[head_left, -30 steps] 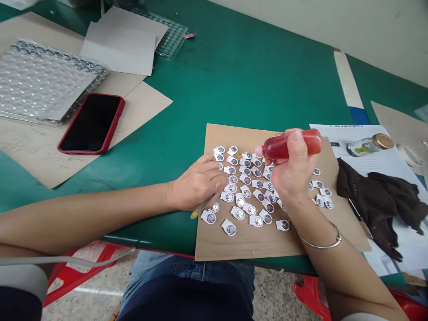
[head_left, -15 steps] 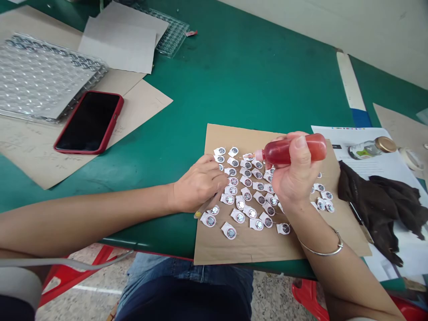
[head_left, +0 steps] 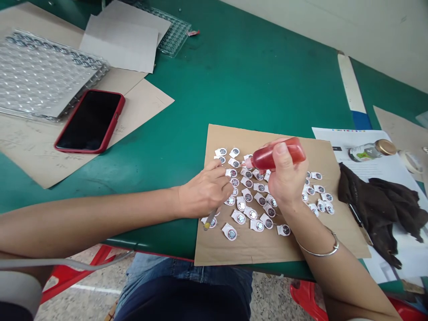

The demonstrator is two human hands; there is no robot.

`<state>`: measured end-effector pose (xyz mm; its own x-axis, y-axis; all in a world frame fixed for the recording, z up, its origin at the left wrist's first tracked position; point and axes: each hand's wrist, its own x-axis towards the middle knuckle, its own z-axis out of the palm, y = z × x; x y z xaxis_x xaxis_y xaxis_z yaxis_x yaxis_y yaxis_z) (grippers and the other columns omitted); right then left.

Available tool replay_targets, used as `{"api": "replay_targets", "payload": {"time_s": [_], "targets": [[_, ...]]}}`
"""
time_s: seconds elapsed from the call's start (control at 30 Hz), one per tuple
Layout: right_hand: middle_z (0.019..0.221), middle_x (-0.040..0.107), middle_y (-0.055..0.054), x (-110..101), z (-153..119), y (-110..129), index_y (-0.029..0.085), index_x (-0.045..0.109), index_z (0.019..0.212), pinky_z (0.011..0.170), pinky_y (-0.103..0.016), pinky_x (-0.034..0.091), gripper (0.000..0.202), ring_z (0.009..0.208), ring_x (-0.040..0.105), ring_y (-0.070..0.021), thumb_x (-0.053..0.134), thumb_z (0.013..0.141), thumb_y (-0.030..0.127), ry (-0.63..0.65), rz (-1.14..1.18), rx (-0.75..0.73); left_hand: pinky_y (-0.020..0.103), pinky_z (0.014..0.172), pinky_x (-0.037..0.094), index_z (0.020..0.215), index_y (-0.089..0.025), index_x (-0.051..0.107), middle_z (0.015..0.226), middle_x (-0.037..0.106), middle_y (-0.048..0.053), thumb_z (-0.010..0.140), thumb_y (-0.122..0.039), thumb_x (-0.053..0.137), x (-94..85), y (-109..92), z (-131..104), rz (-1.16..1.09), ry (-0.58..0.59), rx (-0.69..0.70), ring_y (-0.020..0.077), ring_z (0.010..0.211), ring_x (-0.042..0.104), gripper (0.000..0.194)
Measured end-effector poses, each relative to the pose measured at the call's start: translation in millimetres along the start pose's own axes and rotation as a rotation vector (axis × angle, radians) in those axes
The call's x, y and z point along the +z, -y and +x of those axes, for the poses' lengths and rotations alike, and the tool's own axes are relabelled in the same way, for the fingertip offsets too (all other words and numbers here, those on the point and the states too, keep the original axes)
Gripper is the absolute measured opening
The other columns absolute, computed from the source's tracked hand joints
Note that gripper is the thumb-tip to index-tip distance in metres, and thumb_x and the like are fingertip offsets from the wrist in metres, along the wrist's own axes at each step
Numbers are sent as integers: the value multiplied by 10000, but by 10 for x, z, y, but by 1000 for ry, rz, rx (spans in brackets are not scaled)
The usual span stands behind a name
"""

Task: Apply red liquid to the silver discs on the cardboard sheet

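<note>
My right hand [head_left: 288, 180] is wrapped round a squeeze bottle [head_left: 279, 154] of red liquid, tilted with its thin nozzle pointing left and down at one of the small white tabs [head_left: 234, 163] with a round metallic disc. Close on the left, my left hand [head_left: 204, 191] is closed on slim metal tweezers [head_left: 211, 217], whose yellow-marked end sticks out below the palm; their tips are hidden by the fingers. Several such tabs lie in loose rows on a brown cardboard sheet [head_left: 220, 252] under both hands, some covered by the right hand.
On the right lie a dark cloth [head_left: 381, 205], a pen [head_left: 356, 216] and a glass jar [head_left: 371, 150] on white paper [head_left: 321, 133]. A red-cased phone [head_left: 90, 121], a clear plastic tray [head_left: 43, 80] and grey card sheets [head_left: 123, 40] occupy the left of the green table [head_left: 261, 76].
My right hand has moved the bottle left and slightly down, bringing its nozzle nearer my left hand. My left hand has shifted slightly right and down, and the tweezers' yellow end shows more clearly.
</note>
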<state>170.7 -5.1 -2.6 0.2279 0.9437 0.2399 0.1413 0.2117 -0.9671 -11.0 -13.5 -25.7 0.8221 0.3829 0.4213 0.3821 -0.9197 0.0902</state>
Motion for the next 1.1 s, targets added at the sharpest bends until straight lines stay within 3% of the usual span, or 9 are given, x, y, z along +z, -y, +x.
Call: {"api": "replay_targets", "payload": {"time_s": [0.13, 0.27, 0.57, 1.1], "targets": [[700, 588, 3, 17, -76, -6, 216, 528, 836, 509, -278, 498, 263, 573, 624, -123, 610, 736, 445, 75, -82, 23, 355, 691, 377, 642, -133, 571, 626, 568, 46, 825, -98, 446, -6, -39, 19, 44, 0, 25, 164, 650, 459, 225], [770, 620, -11, 16, -126, -11, 215, 549, 831, 669, -335, 511, 258, 693, 623, -141, 655, 704, 413, 78, -235, -46, 352, 670, 369, 668, -119, 590, 615, 567, 55, 845, -106, 439, 5, -62, 7, 83, -23, 31, 168, 632, 457, 233], [719, 634, 21, 52, -130, 23, 204, 572, 799, 625, -254, 493, 209, 680, 610, -105, 707, 667, 291, 66, -301, -220, 366, 688, 365, 689, -109, 613, 603, 572, 61, 836, -89, 434, -8, -86, 5, 113, -33, 52, 175, 608, 458, 233], [727, 630, 9, 63, -139, -16, 221, 550, 813, 604, -275, 505, 220, 655, 605, -116, 681, 693, 350, 71, -351, -228, 357, 689, 374, 676, -120, 597, 613, 586, 60, 851, -89, 416, -3, -85, 4, 111, -37, 44, 165, 619, 467, 254]]}}
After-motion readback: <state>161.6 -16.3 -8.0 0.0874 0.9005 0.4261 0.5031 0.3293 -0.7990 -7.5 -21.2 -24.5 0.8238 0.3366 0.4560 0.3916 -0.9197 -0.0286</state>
